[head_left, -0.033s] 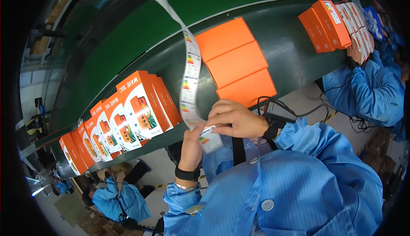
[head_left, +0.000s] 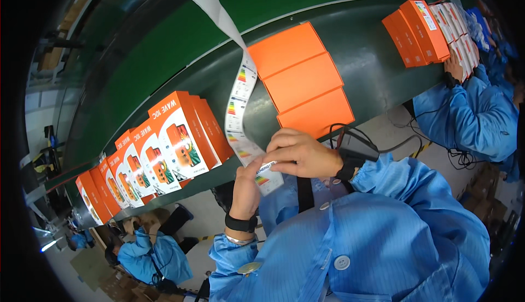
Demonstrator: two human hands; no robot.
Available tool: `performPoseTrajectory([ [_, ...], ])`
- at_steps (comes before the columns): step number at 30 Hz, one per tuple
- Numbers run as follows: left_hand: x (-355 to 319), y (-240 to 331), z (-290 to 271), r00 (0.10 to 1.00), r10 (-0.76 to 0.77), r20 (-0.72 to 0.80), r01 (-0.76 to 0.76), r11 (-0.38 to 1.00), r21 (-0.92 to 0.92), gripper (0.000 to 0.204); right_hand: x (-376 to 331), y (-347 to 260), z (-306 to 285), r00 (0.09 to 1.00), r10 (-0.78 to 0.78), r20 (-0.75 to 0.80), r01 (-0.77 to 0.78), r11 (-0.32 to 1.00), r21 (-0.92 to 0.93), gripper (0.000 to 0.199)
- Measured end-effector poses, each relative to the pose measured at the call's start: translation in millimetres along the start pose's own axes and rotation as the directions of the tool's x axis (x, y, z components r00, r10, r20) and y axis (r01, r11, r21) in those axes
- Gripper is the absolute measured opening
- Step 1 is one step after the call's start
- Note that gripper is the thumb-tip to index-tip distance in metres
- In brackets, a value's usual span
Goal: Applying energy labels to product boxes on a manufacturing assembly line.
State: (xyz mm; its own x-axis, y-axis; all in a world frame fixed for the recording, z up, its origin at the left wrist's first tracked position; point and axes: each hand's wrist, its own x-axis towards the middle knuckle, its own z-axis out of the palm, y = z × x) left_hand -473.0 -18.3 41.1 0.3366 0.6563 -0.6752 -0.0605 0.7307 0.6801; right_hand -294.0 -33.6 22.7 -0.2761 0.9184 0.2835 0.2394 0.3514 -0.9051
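A long white strip of labels (head_left: 236,108), printed with coloured bars, hangs from the top of the view down to my hands. My left hand (head_left: 246,190) is closed on its lower end, close to my chest. Against it, my right hand (head_left: 303,154) pinches the edge of one label (head_left: 269,180), which curls at the fingertips. My fingers hide part of that edge, so I cannot tell how far it is off the backing. Just beyond my right hand, three plain orange boxes (head_left: 301,75) lie in a row.
On the dark green bench (head_left: 369,67), orange-and-white printed boxes (head_left: 180,143) stand at the left. More orange boxes (head_left: 418,34) stand far right beside a co-worker's blue sleeve (head_left: 465,113). A black device with a cable (head_left: 355,146) is near my right wrist. Another person (head_left: 156,255) sits lower left.
The hanging strip has swung slightly left and bows more in its lower half. Both hands stay nearly in place, with the label still between them.
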Motion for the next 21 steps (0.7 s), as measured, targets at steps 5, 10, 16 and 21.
performPoseTrajectory([
  [5, 9.3, 2.3, 7.1, 0.997, -0.078, -0.02, 0.07, 0.959, -0.273, 0.029, 1.6, 5.5, 4.4, 0.988, -0.122, -0.095, 0.097, 0.967, -0.235, 0.025],
  [10, 16.4, 3.6, 10.6, 0.998, -0.059, 0.012, 0.06, 0.946, -0.319, 0.033, 2.4, 10.2, 3.8, 0.974, -0.143, -0.174, 0.092, 0.958, -0.272, 0.027],
  [16, 35.8, 18.7, 7.6, 0.991, -0.059, 0.117, 0.102, 0.906, -0.411, 0.039, 9.7, -16.2, 0.9, 0.947, -0.114, -0.299, 0.123, 0.992, 0.012, 0.018],
  [21, 63.4, 44.5, 2.0, 0.977, 0.165, -0.138, -0.2, 0.93, -0.309, 0.043, 35.3, -28.7, -66.2, 0.909, 0.293, -0.296, -0.09, 0.832, 0.547, 0.014],
])
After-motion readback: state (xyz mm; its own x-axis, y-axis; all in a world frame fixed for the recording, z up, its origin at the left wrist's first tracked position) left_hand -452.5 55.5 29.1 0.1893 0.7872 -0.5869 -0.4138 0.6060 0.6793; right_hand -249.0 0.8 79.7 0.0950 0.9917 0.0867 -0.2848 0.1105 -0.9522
